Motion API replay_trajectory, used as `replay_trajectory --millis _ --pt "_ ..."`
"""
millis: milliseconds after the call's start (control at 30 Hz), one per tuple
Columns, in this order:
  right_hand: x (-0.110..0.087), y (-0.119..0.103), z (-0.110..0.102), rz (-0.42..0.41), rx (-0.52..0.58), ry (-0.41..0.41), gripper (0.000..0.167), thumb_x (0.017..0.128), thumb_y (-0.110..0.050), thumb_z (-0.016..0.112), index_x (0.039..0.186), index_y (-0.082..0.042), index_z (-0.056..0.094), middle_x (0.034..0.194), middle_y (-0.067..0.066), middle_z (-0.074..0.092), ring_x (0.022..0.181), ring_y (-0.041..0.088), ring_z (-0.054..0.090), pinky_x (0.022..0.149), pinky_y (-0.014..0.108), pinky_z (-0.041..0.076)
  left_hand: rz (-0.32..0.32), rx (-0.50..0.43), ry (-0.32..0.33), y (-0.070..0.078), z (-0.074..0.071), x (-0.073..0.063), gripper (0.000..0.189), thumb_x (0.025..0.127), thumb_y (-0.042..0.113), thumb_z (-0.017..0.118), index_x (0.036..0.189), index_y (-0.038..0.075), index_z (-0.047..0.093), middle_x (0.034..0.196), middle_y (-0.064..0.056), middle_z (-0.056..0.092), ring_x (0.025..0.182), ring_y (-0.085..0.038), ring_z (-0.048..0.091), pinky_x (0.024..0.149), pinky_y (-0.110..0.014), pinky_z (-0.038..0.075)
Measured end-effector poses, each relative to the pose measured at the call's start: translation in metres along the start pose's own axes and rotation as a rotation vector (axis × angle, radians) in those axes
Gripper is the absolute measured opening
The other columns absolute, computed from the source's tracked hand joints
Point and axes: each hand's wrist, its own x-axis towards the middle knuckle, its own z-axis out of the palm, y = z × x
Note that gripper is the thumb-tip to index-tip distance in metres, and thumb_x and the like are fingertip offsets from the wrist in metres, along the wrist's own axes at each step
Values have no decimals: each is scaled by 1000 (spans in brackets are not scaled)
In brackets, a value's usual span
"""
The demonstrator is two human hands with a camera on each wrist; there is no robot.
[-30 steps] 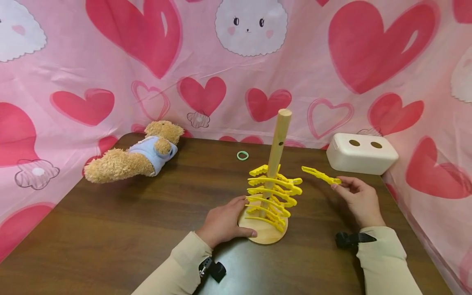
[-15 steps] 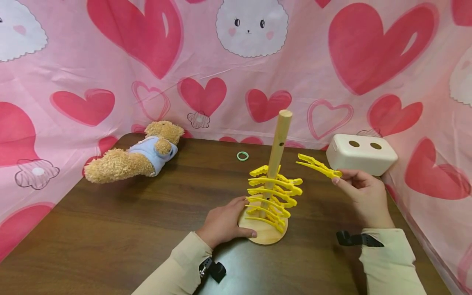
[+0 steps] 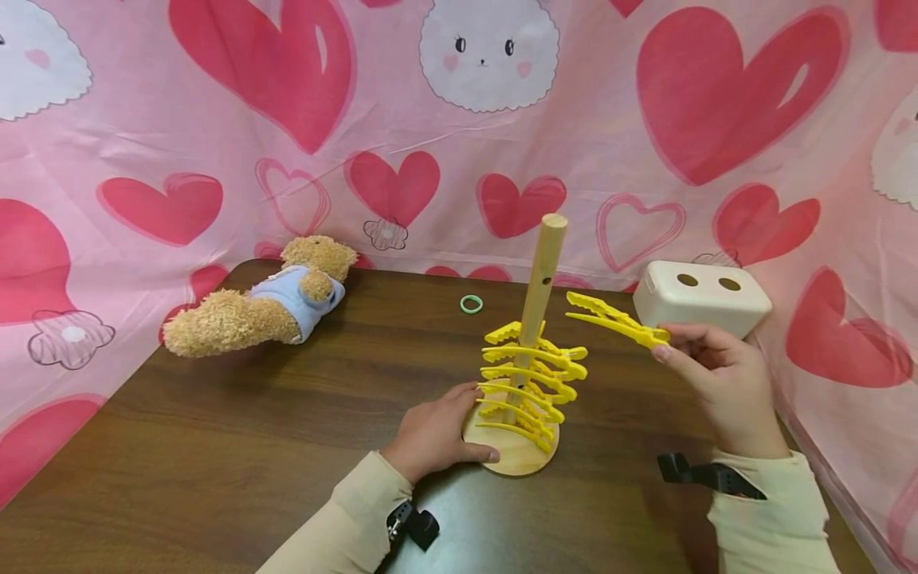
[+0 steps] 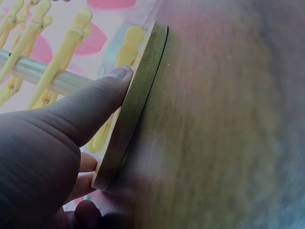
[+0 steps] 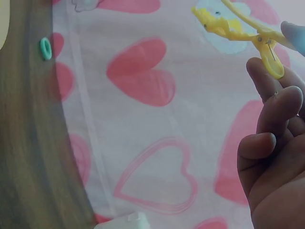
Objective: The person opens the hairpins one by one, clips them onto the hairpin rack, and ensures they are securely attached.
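In the head view my left hand (image 3: 441,434) grips the round wooden base (image 3: 519,462) of a stand, thumb on top and fingers round the far side. Its upright wooden post (image 3: 543,275) carries several yellow alligator hair clips (image 3: 527,383), stacked one above another on the lower half. My right hand (image 3: 727,387), to the right of the post, pinches another yellow hair clip (image 3: 622,320) by its tail end. That clip points left toward the post without touching it. In the right wrist view the held clip's jaws (image 5: 224,26) are spread apart.
A teddy bear (image 3: 287,307) in a blue top lies at the back left of the brown table (image 3: 215,446). Behind the post is a small green ring (image 3: 471,304). A white box (image 3: 706,303) with two round holes stands at the back right, before a pink heart-print cloth (image 3: 459,135).
My right hand has risen slightly and shifted right and has turned the clip, whose jaws have spread and whose tip now lies nearer the post. The left hand and stand stay put.
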Motion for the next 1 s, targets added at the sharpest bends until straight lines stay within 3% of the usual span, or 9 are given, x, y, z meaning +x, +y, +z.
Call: replay_trajectory --millis 367,533,733,833,1000 --pt "-6 -13 5 -58 83 -44 31 83 18 70 113 14 67 90 5 72 72 14 59 64 16 51 -1 9 7 0 0 -1 97 74 71 75 150 17 48 156 -1 42 131 -29 52 94 -53 47" --pt "-9 -18 12 -63 71 -71 31 83 17 70 114 12 68 86 6 69 71 15 56 63 18 50 9 25 29 1 1 -2 95 74 70 76 149 17 49 155 -1 44 129 -28 55 91 -52 48" --pt "-11 -21 21 -125 123 -103 31 82 19 70 113 14 66 83 8 66 69 15 54 61 17 50 25 34 49 1 1 -2 95 73 69 77 147 17 50 154 -1 45 127 -27 56 89 -51 49" --pt "-12 -22 27 -140 79 -85 31 81 18 71 112 13 68 80 7 65 68 15 52 58 17 47 21 30 44 1 1 -2 96 73 70 76 148 17 50 155 -1 44 129 -27 54 90 -51 49" --pt "-16 -25 38 -148 -84 -57 33 80 14 76 112 7 71 78 4 63 67 15 50 55 21 42 22 27 41 2 1 -2 96 73 69 77 148 17 49 155 -2 44 130 -27 54 90 -52 49"
